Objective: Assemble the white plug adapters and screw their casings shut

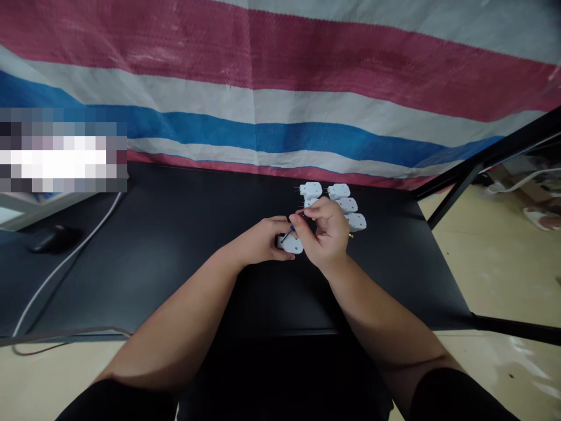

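Sleeves (pixel 118 403) of black cloth were seen nearest, with two bare forearms extended from them over the near edge of a black worktop (pixel 153 234). A white housing (pixel 295 245) was gripped by the left hand (pixel 267 241), its thumb laid along the near side and its fingers bent around the far side, so that the hand was opened only as wide as the piece itself. The housing was thus placed at the fingertips of the left hand, low over the worktop, with its rounded right end left uncovered and marked by a small dark hole. Whether its underside was touching the surface could not be told.

A thin screwdriver (pixel 287 235) with a blue part was pinched between the thumb and bent fingers of the right hand (pixel 326 237), which was otherwise loosely curled; most of the handle was hidden. The shaft was slanted down to the left, its tip brought to the left end of the housing, just beside the left hand's fingers.

Small gold-coloured pieces (pixel 350 235) were seen just beyond the right hand's outer edge. Farther off, similar white units (pixel 356 221) were set out in two columns, partly covered by that hand. A black mouse (pixel 56 238) was placed well to the left. Behind everything, a striped sheet (pixel 254 64) was hung in red, white and blue.
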A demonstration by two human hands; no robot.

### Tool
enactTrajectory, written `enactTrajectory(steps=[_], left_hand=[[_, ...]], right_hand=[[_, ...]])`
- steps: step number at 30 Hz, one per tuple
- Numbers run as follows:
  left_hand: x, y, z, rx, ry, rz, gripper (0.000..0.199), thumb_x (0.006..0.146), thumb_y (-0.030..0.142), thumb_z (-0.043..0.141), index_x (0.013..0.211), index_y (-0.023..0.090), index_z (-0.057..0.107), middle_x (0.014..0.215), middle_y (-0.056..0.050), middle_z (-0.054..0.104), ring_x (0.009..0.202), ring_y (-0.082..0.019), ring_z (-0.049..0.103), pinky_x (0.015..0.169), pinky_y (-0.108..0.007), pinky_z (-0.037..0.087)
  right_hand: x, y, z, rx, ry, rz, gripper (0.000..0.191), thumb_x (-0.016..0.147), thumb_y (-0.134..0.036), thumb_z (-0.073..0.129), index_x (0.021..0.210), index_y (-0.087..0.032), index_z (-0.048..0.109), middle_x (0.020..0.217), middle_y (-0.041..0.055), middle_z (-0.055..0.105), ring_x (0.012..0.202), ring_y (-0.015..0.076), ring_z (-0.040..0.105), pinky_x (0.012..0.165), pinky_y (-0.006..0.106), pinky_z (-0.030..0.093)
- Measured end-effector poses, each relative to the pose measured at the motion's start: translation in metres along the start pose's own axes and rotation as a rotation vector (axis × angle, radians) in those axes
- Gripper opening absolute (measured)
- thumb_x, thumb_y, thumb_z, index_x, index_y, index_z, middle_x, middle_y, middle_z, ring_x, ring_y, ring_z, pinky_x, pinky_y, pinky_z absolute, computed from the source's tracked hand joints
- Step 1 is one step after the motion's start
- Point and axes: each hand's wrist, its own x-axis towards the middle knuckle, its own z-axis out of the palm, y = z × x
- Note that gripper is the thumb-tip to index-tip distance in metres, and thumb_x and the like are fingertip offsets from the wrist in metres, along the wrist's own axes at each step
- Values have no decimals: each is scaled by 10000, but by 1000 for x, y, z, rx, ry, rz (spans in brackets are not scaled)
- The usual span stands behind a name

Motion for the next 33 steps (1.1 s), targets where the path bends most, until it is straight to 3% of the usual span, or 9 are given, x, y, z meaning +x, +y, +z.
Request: enactTrajectory(steps=[4,7,10,13,16,19,25,33], left_hand=[[1,0,0,-37,-15,39,302,828,182,891,1112,204,792,1212,-93,766,1161,-280,721,1050,-433,570],[2,0,0,-41,-18,71,348,827,185,895,1160,214,797,1335,-114,745,1275,-306,694,1131,-459,537],[1,1,-1,-37,-6,52,378,824,205,903,1187,221,799,1366,-119,721,1281,-307,685,1087,-439,557],[0,3,-3,-14,-20,-53,361,818,242,915,1162,214,807,1196,-93,715,1073,-261,714,887,-370,590],[-1,4,-5,-12,-29,-106,362,814,272,923,1155,215,814,1104,-69,681,899,-208,689,751,-322,559],[-1,4,-6,-17,-25,-99,357,811,272,925,1144,221,808,1037,-43,660,845,-186,664,734,-311,541],[1,5,-7,9,-22,-86,391,784,240,945,1134,204,776,1024,-35,682,874,-190,658,784,-316,535],[1,5,-8,-15,-19,-105,369,786,252,948,1112,200,784,1007,-27,667,843,-173,656,767,-304,535]], right_hand=[[-6,2,-9,258,-296,218,305,1038,-188,716,1287,-294,573,1157,59,766,1060,233,817,930,453,705],[-9,2,-16,361,-395,292,355,1066,-209,700,1374,-296,547,1163,60,778,1115,234,827,985,449,713],[-8,5,-21,349,-343,276,407,1074,-214,702,1435,-309,541,1193,66,781,1109,238,833,975,445,731],[-6,9,-25,314,-258,265,459,1089,-222,685,1504,-338,528,1227,59,787,1015,226,849,876,418,762],[-7,14,-28,254,-250,280,483,1102,-247,668,1555,-347,533,1254,59,796,956,223,854,807,410,776],[-10,19,-29,202,-265,282,479,1108,-258,656,1568,-343,554,1261,64,801,957,227,852,785,404,779],[-12,23,-28,125,-192,229,499,1104,-237,658,1581,-349,563,1285,64,797,1001,234,849,894,441,769],[-13,24,-29,135,-199,225,487,1094,-241,675,1563,-328,576,1285,73,803,978,236,854,873,440,772]])
